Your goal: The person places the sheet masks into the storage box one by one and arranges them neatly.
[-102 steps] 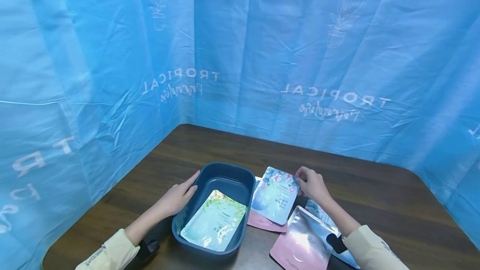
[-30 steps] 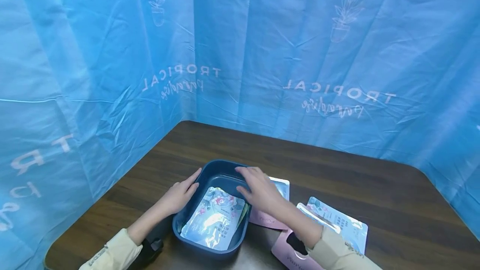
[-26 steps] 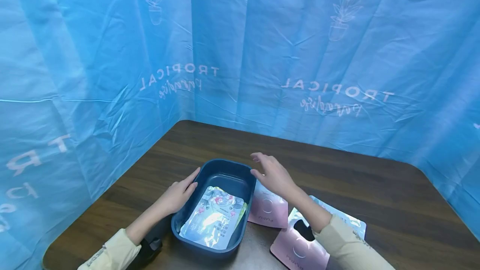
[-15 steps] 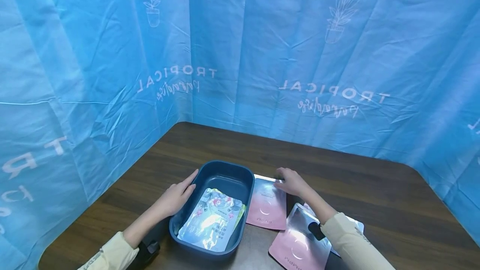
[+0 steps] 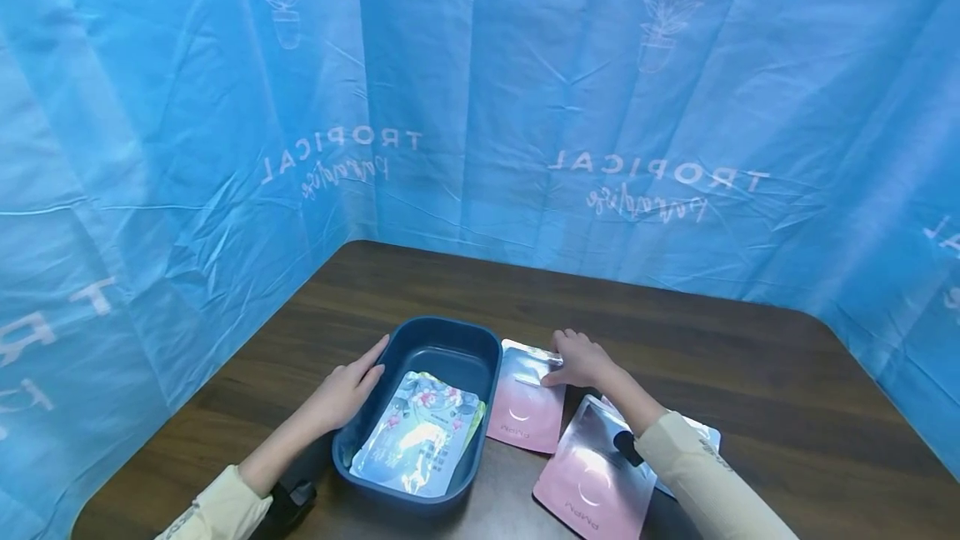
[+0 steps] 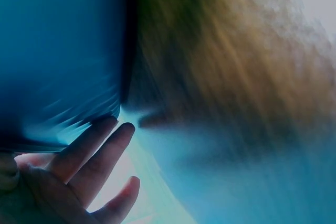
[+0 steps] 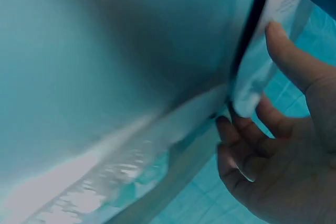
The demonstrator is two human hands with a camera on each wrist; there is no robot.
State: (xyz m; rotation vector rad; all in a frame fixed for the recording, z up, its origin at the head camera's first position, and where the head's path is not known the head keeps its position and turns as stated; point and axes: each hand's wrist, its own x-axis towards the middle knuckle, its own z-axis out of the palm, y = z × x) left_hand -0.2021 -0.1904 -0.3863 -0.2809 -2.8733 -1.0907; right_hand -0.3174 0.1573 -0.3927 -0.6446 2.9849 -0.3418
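Observation:
A dark blue rectangular tub point(image 5: 450, 354) stands on the table, with my left hand point(image 5: 341, 394) holding its left side, thumb at the rim. In the left wrist view the fingers point(image 6: 100, 166) lie against the outer wall. Inside the tub, a floral blue sheet mask packet point(image 5: 420, 432) covers most of a green-edged one point(image 5: 477, 423). Right of the tub lies a pink-and-silver sheet mask packet point(image 5: 521, 411). My right hand point(image 5: 585, 361) pinches its far right corner. In the right wrist view the thumb point(image 7: 286, 53) is on its face, fingers at the edge.
Another pink-and-silver packet point(image 5: 596, 473) lies nearer the front, partly over a light blue packet point(image 5: 705, 433) that my right forearm partly hides. Blue curtains point(image 5: 600, 107) hang behind and left of the brown table point(image 5: 637, 307).
The right hand laid the floral blue packet in the tub, let go, then moved back right to the pink packet's corner. The left hand stayed at the tub.

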